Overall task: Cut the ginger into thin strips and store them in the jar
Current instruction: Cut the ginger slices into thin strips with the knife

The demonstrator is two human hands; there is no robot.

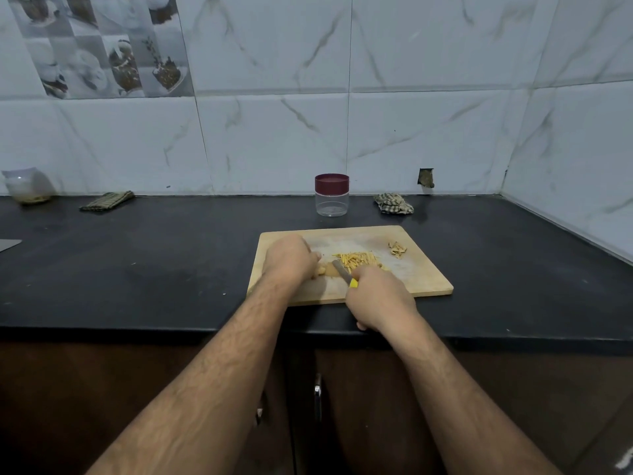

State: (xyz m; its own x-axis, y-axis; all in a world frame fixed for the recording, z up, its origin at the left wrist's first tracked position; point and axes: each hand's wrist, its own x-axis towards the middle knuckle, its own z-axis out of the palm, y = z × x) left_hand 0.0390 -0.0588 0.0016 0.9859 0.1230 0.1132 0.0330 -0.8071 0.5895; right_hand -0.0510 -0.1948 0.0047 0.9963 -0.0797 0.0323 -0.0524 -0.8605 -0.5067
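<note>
A wooden cutting board [421, 275] lies on the black counter. My left hand [289, 258] is curled over a piece of ginger [328, 270] on the board's left part, holding it down. My right hand [380, 298] grips a knife [342, 273] with a yellow handle, its blade laid against the ginger piece. A heap of thin yellow ginger strips [359, 259] lies just right of the blade. A small pile of peel scraps [397, 249] sits at the board's far right. Behind the board stands a clear jar [331, 200], its maroon lid on.
Two crumpled checked cloths lie near the wall, one [107, 201] at the left and one [393, 204] right of the jar. A tilted white jar [29, 186] sits at the far left. The counter's front edge [171, 329] runs above dark cabinet doors.
</note>
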